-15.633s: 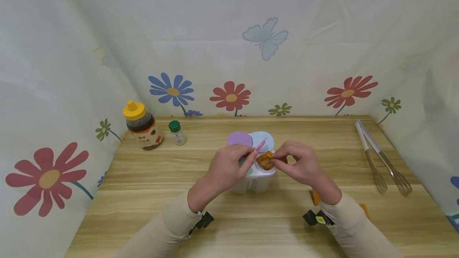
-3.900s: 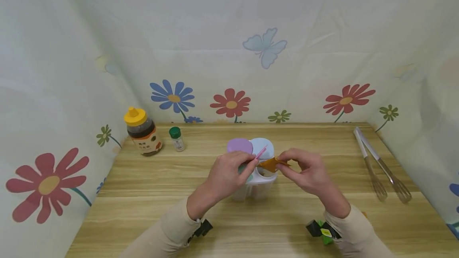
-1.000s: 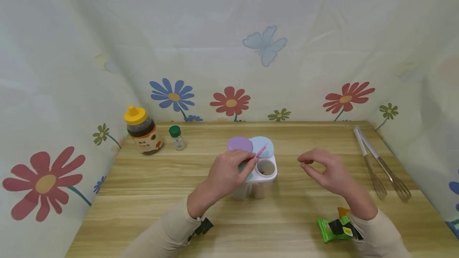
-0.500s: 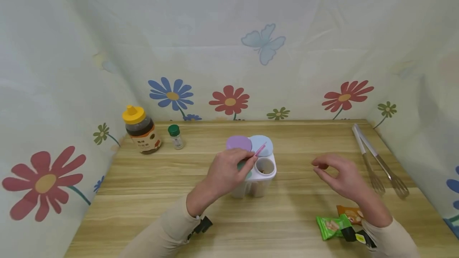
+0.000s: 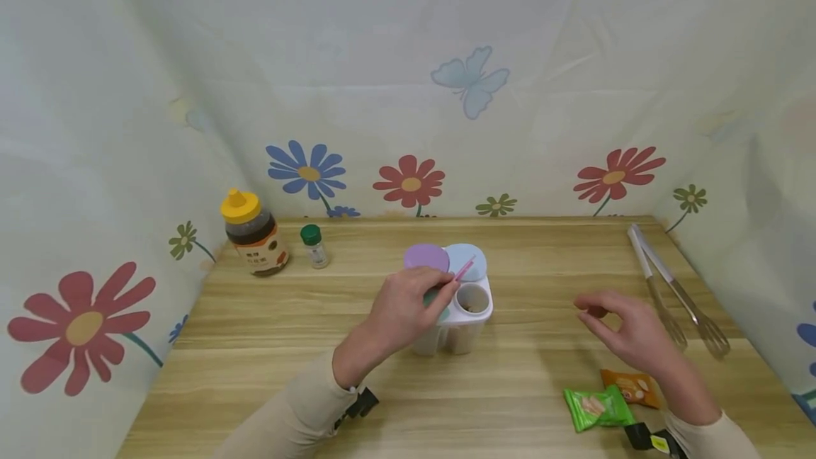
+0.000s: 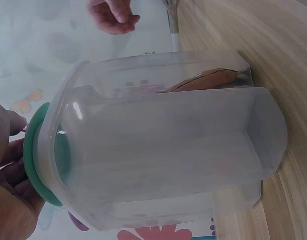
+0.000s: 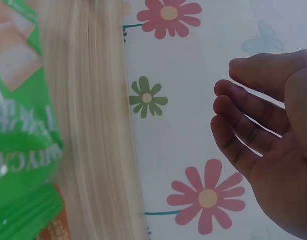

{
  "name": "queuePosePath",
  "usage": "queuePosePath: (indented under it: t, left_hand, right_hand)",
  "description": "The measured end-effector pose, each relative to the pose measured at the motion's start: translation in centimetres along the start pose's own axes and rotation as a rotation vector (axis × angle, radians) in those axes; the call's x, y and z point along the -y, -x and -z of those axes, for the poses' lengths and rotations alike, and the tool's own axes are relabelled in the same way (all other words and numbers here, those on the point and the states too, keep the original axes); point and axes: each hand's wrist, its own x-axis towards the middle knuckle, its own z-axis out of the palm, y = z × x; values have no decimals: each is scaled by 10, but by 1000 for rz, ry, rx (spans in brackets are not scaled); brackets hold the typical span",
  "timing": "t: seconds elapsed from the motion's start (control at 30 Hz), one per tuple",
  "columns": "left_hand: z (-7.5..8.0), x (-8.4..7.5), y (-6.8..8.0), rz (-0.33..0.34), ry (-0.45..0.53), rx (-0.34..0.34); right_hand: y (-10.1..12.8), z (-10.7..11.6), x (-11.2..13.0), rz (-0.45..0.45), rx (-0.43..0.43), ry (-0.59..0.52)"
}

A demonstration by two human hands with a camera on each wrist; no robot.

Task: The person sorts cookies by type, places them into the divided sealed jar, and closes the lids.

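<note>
A clear container (image 5: 460,337) with a white top stands mid-table, with purple (image 5: 426,258), pale blue (image 5: 468,261) and green (image 6: 34,155) round lids. Its front right opening (image 5: 472,299) is uncovered. My left hand (image 5: 401,307) pinches a thin pink lid (image 5: 464,268), seen edge-on, above the container. Through the clear wall in the left wrist view, an orange-brown packet (image 6: 206,80) lies inside one compartment. My right hand (image 5: 631,328), fingers loosely bent and holding nothing, hovers behind a green snack packet (image 5: 598,408) and an orange snack packet (image 5: 631,388).
A yellow-capped jar (image 5: 256,236) of dark contents and a small green-capped bottle (image 5: 314,246) stand at the back left. Metal tongs (image 5: 676,285) lie along the right side. A flowered curtain (image 5: 357,91) rises behind the table.
Earlier, my right hand held an orange packet at the opening; it has let go and moved right, towards the snack packets and nearer me. My left hand still pinches the pink lid.
</note>
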Motion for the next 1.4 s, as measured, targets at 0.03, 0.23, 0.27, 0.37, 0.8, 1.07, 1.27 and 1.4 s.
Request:
queuePosePath:
  t: [0.03, 0.23, 0.27, 0.37, 0.8, 1.07, 1.27, 1.4]
  left_hand:
    - [0, 0, 0, -1, 2, 0]
    - [0, 1, 0, 3, 1, -1]
    - [0, 1, 1, 3, -2, -2]
    - [-1, 1, 1, 0, -7, -5]
    - [0, 0, 0, -5, -6, 4]
    - [-1, 0, 0, -6, -5, -17]
    - [-1, 0, 0, -15, -4, -21]
    - [-1, 1, 0, -15, -4, -24]
  right_hand:
    - [2, 0, -1, -10, 4, 2]
    - [11, 4, -3, -91, 95, 47]
    - [13, 5, -3, -106, 120, 42]
    - [19, 7, -5, -136, 184, 9]
    - [39, 10, -18, -170, 269, -41]
    - [46, 17, -20, -321, 487, -50]
    - [52, 21, -23, -276, 515, -55]
    - [56, 24, -26, -257, 565, -57]
